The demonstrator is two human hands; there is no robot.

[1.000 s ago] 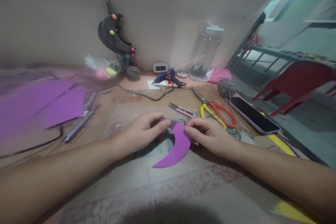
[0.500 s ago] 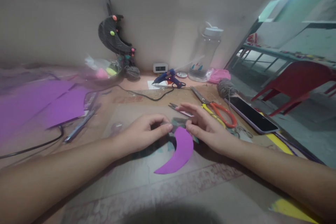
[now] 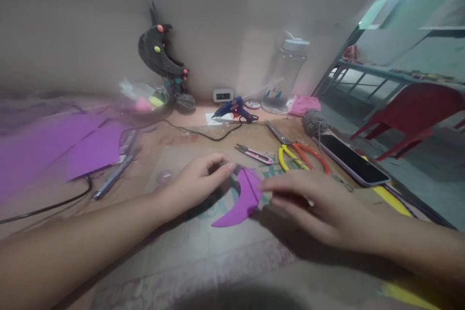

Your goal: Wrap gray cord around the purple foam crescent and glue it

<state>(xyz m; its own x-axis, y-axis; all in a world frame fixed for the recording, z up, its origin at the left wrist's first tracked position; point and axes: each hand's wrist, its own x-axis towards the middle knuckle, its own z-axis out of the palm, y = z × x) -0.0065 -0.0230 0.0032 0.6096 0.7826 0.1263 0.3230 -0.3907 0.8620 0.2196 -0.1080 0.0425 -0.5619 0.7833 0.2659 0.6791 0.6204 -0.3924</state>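
Observation:
A purple crescent-shaped foam piece (image 3: 244, 198) lies on the table in front of me. My left hand (image 3: 198, 183) rests with curled fingers pinching the crescent's upper tip, where a small grey piece shows. My right hand (image 3: 319, 206) lies flat with its fingers stretched out, fingertips touching the crescent's right edge, and nothing shows in it. Small pink thread snips (image 3: 254, 154) lie just beyond the crescent.
Orange and yellow scissors (image 3: 300, 152), a phone (image 3: 350, 160), a twine ball (image 3: 314, 121), a blue glue gun (image 3: 234, 109) with cord and a clear jar (image 3: 286, 75) sit right and behind. Purple foam sheets (image 3: 72, 147) lie left. A black crescent ornament (image 3: 158, 53) leans on the wall.
My right hand drew back toward me and flattened beside the crescent. The crescent's right side folded or lifted slightly. My left hand stayed on the tip.

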